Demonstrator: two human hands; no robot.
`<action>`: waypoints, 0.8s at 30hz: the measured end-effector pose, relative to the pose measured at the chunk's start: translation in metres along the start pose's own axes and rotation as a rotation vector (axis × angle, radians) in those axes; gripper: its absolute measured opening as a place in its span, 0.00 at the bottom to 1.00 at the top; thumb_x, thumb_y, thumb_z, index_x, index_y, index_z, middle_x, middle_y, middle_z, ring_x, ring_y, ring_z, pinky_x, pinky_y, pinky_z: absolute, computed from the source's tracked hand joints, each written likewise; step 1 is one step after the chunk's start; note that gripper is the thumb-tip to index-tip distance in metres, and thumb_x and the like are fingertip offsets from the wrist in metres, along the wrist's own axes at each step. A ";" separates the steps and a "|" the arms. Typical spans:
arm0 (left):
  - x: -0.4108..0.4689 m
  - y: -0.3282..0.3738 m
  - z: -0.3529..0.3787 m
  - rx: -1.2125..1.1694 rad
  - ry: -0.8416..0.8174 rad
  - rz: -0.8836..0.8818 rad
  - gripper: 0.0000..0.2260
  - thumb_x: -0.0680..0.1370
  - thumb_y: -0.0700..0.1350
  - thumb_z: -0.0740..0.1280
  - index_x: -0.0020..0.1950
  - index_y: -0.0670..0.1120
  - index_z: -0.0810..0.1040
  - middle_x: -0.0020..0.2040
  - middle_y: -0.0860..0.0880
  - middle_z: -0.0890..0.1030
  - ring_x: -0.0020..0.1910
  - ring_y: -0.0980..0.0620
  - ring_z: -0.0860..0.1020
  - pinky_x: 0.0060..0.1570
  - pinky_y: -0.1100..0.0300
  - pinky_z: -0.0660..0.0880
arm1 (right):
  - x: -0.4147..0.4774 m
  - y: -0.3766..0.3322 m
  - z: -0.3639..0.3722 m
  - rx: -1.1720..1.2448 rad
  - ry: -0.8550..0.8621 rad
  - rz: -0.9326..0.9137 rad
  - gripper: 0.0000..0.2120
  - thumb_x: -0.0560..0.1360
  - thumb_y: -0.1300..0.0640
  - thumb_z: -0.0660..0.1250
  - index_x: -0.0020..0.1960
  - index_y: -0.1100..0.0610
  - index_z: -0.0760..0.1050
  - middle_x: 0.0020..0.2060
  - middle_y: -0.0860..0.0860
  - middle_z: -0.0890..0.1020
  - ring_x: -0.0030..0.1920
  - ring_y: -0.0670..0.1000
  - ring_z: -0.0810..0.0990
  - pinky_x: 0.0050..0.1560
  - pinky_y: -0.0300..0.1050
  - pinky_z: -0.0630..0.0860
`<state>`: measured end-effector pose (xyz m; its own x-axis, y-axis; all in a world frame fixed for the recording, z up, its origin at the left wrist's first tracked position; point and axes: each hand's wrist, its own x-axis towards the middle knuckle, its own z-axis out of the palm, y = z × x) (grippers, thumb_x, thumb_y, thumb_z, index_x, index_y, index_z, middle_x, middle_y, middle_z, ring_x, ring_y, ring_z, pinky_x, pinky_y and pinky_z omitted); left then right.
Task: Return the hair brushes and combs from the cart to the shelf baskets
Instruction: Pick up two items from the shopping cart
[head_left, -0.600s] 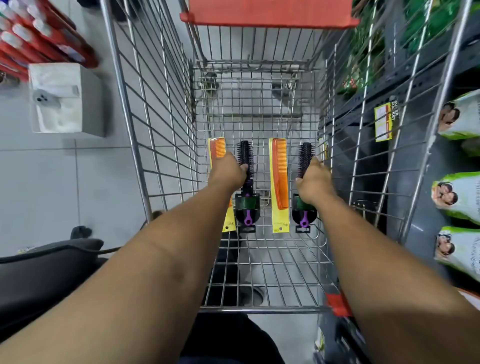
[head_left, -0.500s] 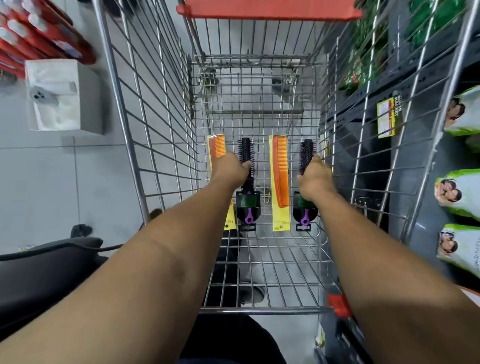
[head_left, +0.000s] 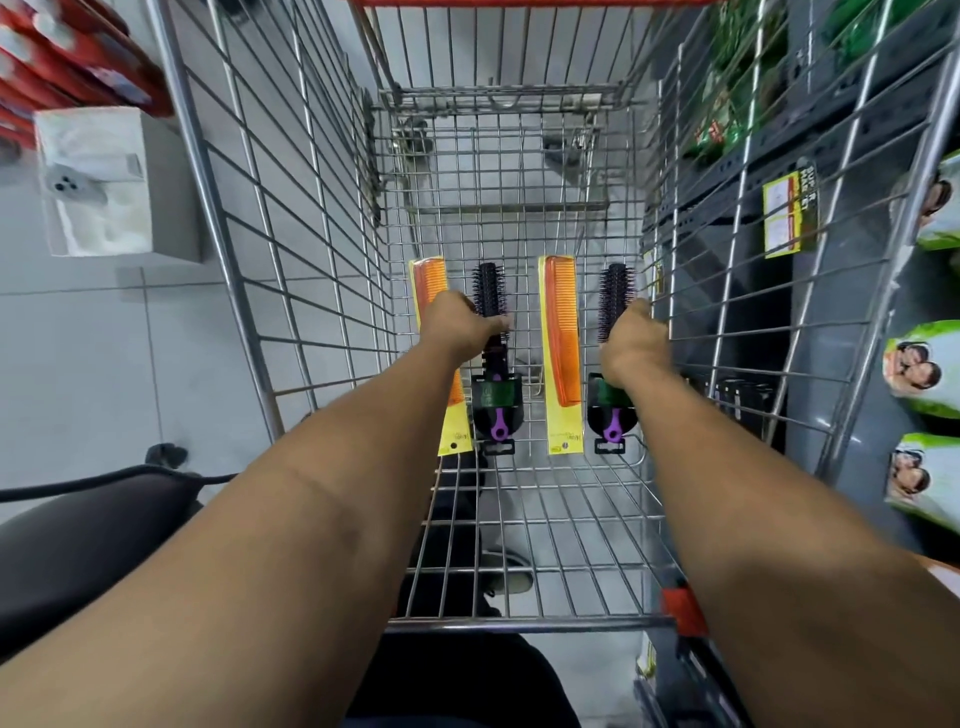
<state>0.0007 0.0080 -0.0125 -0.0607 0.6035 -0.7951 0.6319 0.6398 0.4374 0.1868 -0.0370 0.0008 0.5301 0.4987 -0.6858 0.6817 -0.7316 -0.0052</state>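
Hands down in wire cart (head_left: 291, 332). Left hand (head_left: 460, 327) curled over left round brush (head_left: 491, 358), covering comb (head_left: 431, 283) at 9 o'clock of it; grasp itself impossible to confirm. Right hand (head_left: 631, 343) closed around right round brush (head_left: 613, 306). Second orange comb (head_left: 562, 338) flat between brushes, untouched. Shelf (head_left: 852, 171) at 3 o'clock.

Single head view, wide-angle, looks steeply down into cart (head_left: 291, 291) from handle end; forearms close, floor visible through wire.
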 end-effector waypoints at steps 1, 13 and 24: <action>0.000 -0.001 -0.001 -0.019 -0.006 -0.002 0.18 0.69 0.52 0.76 0.35 0.46 0.68 0.40 0.43 0.77 0.38 0.45 0.77 0.46 0.47 0.81 | 0.001 -0.001 0.001 -0.009 0.006 0.002 0.23 0.80 0.69 0.54 0.74 0.63 0.56 0.60 0.63 0.75 0.51 0.60 0.78 0.46 0.50 0.74; -0.001 0.009 -0.005 -0.238 -0.079 -0.047 0.10 0.69 0.43 0.75 0.41 0.40 0.77 0.32 0.43 0.72 0.26 0.49 0.70 0.27 0.60 0.68 | -0.002 -0.013 -0.010 -0.003 0.002 -0.005 0.18 0.80 0.66 0.60 0.69 0.64 0.63 0.61 0.62 0.76 0.52 0.60 0.78 0.42 0.46 0.74; -0.032 0.067 -0.045 -0.372 -0.123 0.113 0.08 0.70 0.44 0.75 0.39 0.43 0.77 0.39 0.43 0.79 0.30 0.49 0.72 0.27 0.62 0.66 | -0.046 -0.024 -0.075 0.275 0.111 -0.109 0.08 0.74 0.53 0.71 0.47 0.58 0.77 0.43 0.54 0.76 0.39 0.55 0.75 0.38 0.43 0.71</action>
<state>0.0101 0.0533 0.0612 0.1001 0.6328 -0.7679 0.3056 0.7149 0.6289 0.1839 -0.0075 0.0866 0.5230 0.6179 -0.5871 0.5838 -0.7615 -0.2814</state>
